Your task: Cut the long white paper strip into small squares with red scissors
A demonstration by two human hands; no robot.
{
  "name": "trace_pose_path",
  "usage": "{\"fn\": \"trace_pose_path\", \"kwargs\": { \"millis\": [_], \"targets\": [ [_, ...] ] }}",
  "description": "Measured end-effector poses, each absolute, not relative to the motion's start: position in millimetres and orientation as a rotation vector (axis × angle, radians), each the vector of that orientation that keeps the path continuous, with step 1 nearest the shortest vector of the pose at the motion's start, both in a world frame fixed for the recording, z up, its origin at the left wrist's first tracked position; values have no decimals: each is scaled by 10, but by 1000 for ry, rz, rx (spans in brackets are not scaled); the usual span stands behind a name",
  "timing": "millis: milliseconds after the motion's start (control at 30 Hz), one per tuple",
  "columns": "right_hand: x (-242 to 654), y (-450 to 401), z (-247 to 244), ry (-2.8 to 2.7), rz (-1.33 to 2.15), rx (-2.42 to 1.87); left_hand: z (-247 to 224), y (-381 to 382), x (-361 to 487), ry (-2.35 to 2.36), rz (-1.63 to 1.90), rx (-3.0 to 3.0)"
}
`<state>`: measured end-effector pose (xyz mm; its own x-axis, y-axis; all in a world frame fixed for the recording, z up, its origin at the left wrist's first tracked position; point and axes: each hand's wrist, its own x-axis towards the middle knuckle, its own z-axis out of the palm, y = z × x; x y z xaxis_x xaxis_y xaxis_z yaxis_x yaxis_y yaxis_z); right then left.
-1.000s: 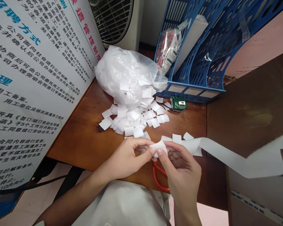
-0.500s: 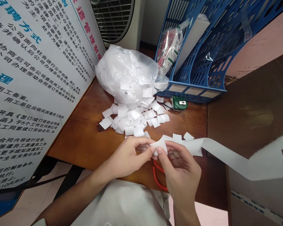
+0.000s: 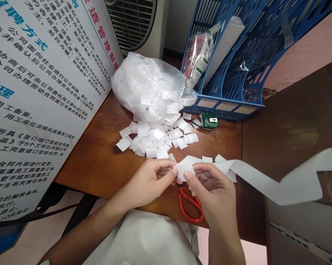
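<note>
A white paper strip (image 3: pixel 265 187) runs in from the right, and its end lies between my two hands, apparently folded over. My left hand (image 3: pixel 154 180) pinches the left edge of that end between thumb and fingers. My right hand (image 3: pixel 212 187) grips it with the thumb pressed on top and the fingers beneath. Under my hands, scissors (image 3: pixel 182 209) with red handles lie on the table, their blades hidden. Just beyond my hands is a loose heap of small white paper squares (image 3: pixel 154 138).
A clear plastic bag (image 3: pixel 149 82) full of white pieces stands behind the heap. To its right are a green tape measure (image 3: pixel 209 120) and a blue file rack (image 3: pixel 223 105). A printed board (image 3: pixel 44 92) borders the wooden table (image 3: pixel 94 147) on the left.
The paper end between my hands has flattened and shows more of its face. My right hand has shifted slightly, baring more of the scissors' red handles. The strip on the right has swung.
</note>
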<state>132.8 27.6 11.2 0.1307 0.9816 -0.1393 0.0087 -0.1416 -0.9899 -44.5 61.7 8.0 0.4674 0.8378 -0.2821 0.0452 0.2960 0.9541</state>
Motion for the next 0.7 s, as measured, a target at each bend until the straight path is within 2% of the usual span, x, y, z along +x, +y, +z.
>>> {"fn": "trace_pose_path", "kwargs": {
  "millis": [333, 467, 700],
  "targets": [
    [1373, 302, 118, -988, 1395, -1209, 117, 664, -446, 910, 620, 1112],
    [1325, 311, 157, -1017, 1279, -1406, 144, 668, -438, 849, 624, 1084],
    [1280, 276, 73, -1117, 1116, -1429, 153, 661, -476, 864, 625, 1107]
  ]
}}
